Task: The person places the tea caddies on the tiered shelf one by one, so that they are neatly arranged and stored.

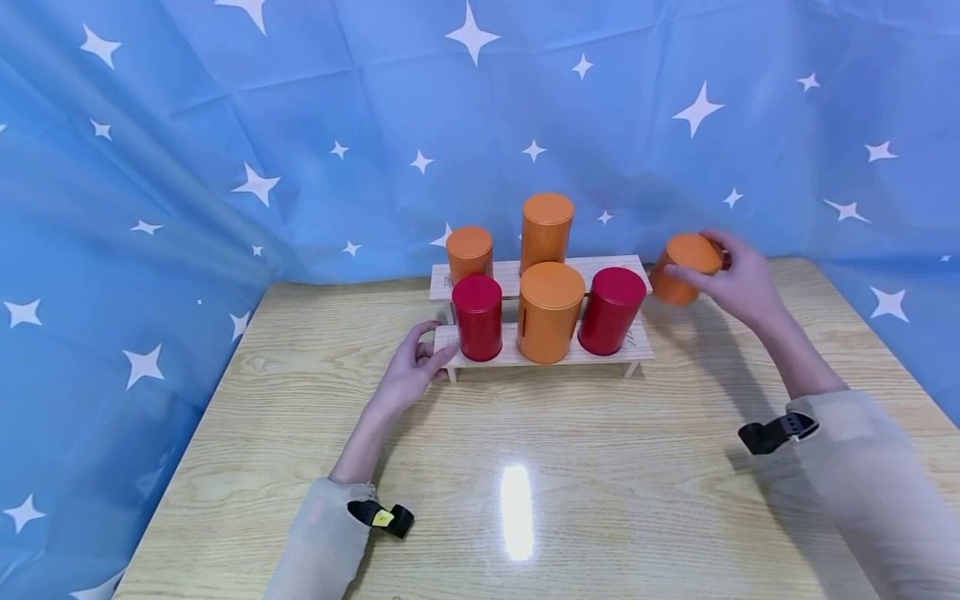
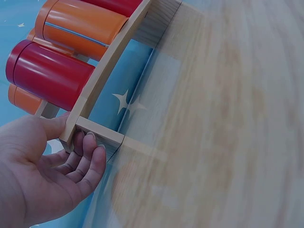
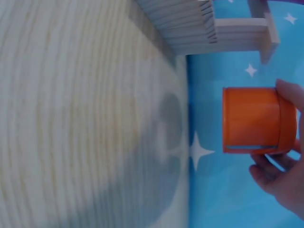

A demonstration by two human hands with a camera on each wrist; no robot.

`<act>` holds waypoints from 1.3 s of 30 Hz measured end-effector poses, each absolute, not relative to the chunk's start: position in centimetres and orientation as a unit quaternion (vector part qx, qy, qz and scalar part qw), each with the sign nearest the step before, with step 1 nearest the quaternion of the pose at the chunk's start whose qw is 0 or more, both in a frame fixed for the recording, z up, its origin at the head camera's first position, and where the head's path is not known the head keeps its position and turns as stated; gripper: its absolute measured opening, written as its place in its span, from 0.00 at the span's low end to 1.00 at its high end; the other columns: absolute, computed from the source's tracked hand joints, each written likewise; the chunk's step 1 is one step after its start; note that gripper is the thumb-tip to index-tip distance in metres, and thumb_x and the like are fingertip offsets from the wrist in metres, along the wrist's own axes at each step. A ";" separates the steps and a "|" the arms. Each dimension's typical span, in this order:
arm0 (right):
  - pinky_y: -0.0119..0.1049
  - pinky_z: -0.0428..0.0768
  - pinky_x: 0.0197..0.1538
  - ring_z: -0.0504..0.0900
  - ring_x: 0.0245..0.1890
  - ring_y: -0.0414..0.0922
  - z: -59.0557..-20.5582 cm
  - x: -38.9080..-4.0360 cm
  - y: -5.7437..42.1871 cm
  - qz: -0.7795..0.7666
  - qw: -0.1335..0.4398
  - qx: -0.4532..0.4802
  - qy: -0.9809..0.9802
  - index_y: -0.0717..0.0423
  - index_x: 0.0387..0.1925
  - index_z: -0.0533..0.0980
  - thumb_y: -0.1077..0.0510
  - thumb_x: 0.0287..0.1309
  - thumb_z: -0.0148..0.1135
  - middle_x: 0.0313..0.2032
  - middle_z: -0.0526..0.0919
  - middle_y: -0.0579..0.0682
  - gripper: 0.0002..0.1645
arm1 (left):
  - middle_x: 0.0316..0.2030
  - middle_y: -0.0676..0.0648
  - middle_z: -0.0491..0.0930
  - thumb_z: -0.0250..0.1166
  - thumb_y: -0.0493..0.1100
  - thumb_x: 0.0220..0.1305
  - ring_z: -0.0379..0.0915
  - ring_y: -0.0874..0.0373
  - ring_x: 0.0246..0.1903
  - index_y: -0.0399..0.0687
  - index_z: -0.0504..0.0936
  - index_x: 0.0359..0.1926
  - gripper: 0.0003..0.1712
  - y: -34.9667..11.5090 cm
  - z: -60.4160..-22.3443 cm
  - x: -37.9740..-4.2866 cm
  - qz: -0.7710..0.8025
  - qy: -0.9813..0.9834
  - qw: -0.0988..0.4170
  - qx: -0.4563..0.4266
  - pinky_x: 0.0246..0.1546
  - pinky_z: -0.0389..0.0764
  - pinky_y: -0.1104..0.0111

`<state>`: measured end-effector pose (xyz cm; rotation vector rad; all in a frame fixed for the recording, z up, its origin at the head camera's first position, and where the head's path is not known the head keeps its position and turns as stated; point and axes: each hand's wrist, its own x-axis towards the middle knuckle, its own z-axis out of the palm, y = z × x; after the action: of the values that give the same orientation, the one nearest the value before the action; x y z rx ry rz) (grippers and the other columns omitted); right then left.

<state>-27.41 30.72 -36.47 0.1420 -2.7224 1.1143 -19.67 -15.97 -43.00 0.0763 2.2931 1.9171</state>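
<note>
My left hand (image 1: pixel 408 371) grips the left end of a two-tier wooden rack (image 1: pixel 566 358), its thumb on the front board and fingers curled beneath it in the left wrist view. My right hand (image 1: pixel 738 279) holds an orange canister (image 3: pixel 251 121) by its lid end, off the rack's right side and raised above the table. The front tier carries a red canister (image 1: pixel 477 321), a large orange canister (image 1: pixel 550 317) and another red canister (image 1: pixel 611 312). Behind them, on the back tier, stand a short orange canister (image 1: pixel 470 250) and a taller orange canister (image 1: pixel 546 229).
The rack stands near the back of a light wood-grain table (image 1: pixel 450 467). A blue cloth with white stars (image 1: pixel 375 108) hangs along the back and sides. Shadows of the right arm fall on the table at the right.
</note>
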 end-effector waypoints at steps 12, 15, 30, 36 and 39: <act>0.29 0.71 0.40 0.70 0.48 0.47 -33.3 -26.4 29.4 0.422 0.117 0.038 -0.898 0.49 0.74 0.65 0.43 0.60 0.70 0.59 0.72 0.55 0.45 | 0.30 0.47 0.68 0.64 0.43 0.72 0.75 0.53 0.30 0.42 0.60 0.74 0.35 -16.1 -43.0 -19.6 0.637 0.767 0.079 0.025 0.41 0.83 0.67; 0.29 0.71 0.41 0.70 0.48 0.46 -32.5 -26.2 28.8 0.426 0.122 0.042 -0.895 0.48 0.74 0.65 0.43 0.60 0.70 0.59 0.72 0.53 0.44 | 0.30 0.46 0.68 0.64 0.43 0.72 0.75 0.53 0.31 0.43 0.60 0.74 0.35 -16.1 -43.0 -19.6 0.637 0.767 0.079 0.025 0.41 0.83 0.67; 0.28 0.70 0.43 0.71 0.49 0.44 -31.7 -26.7 25.8 0.413 0.123 0.088 -0.898 0.51 0.71 0.68 0.44 0.60 0.71 0.59 0.73 0.52 0.41 | 0.29 0.46 0.68 0.64 0.43 0.72 0.76 0.52 0.31 0.42 0.60 0.74 0.35 -16.1 -43.0 -19.6 0.636 0.767 0.077 0.034 0.40 0.83 0.66; 0.28 0.71 0.42 0.71 0.49 0.45 -31.6 -27.0 24.9 0.413 0.114 0.095 -0.899 0.51 0.72 0.68 0.43 0.60 0.71 0.60 0.73 0.53 0.42 | 0.29 0.46 0.68 0.65 0.44 0.72 0.77 0.51 0.31 0.42 0.60 0.74 0.36 -16.2 -43.0 -19.6 0.633 0.770 0.077 0.033 0.41 0.84 0.65; 0.27 0.72 0.42 0.72 0.49 0.45 -31.6 -27.1 24.5 0.413 0.106 0.102 -0.899 0.51 0.72 0.67 0.43 0.60 0.71 0.59 0.74 0.53 0.43 | 0.29 0.46 0.66 0.64 0.44 0.72 0.76 0.51 0.31 0.42 0.60 0.74 0.36 -16.2 -43.0 -19.6 0.638 0.765 0.078 0.034 0.42 0.84 0.65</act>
<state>-27.13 24.52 -31.59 0.3000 -2.6466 1.2164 -19.64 -16.19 -43.02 0.1019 2.2916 1.9101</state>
